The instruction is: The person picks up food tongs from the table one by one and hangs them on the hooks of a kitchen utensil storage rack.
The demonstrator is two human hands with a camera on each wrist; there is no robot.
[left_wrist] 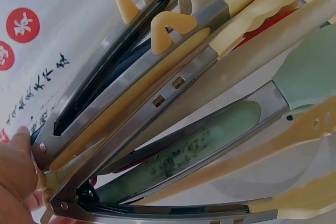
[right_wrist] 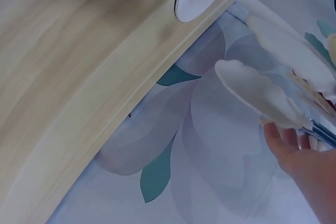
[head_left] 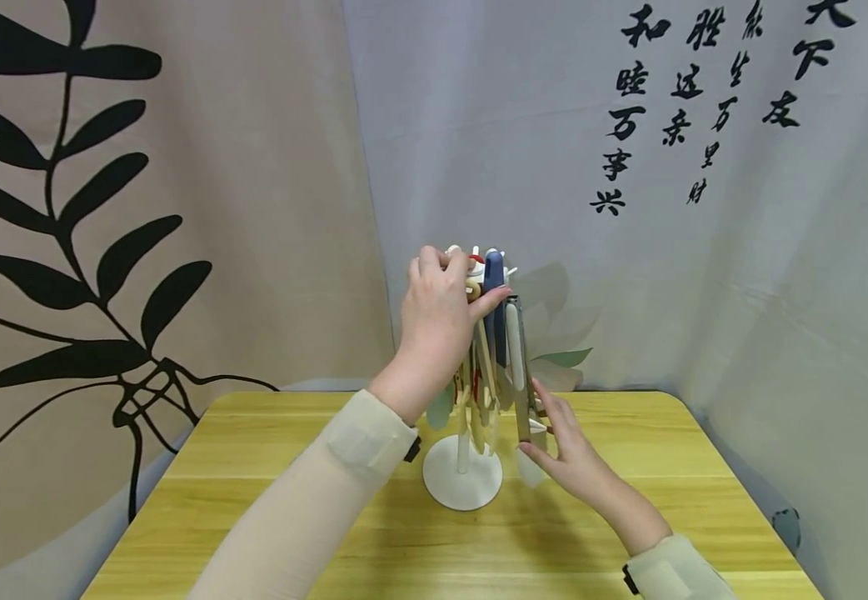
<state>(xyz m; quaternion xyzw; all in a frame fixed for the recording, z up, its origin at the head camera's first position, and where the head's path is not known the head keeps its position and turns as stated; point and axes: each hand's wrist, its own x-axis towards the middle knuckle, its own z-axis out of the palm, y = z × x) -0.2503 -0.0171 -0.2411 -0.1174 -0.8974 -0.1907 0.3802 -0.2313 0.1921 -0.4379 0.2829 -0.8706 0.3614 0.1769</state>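
Note:
A utensil stand with a round white base (head_left: pixel 462 473) stands on the table, kitchen tongs and other utensils hanging round its top. My left hand (head_left: pixel 440 308) grips the top of the stand, its thumb stretched across a blue handle (head_left: pixel 493 283). In the left wrist view, metal tongs with cream tips (left_wrist: pixel 294 203) and tongs with a green tip (left_wrist: pixel 310 61) fan out from beside that hand. My right hand (head_left: pixel 572 454) pinches the lower part of metal tongs (head_left: pixel 521 367) on the stand's right side. Their pale scalloped tips (right_wrist: pixel 260 90) show in the right wrist view.
The stand is on a yellow wooden table (head_left: pixel 291 500), near its far edge. Behind hangs a pale cloth (head_left: pixel 479 125) with dark leaf prints (head_left: pixel 52 367) at left and black written characters (head_left: pixel 632 79) at upper right.

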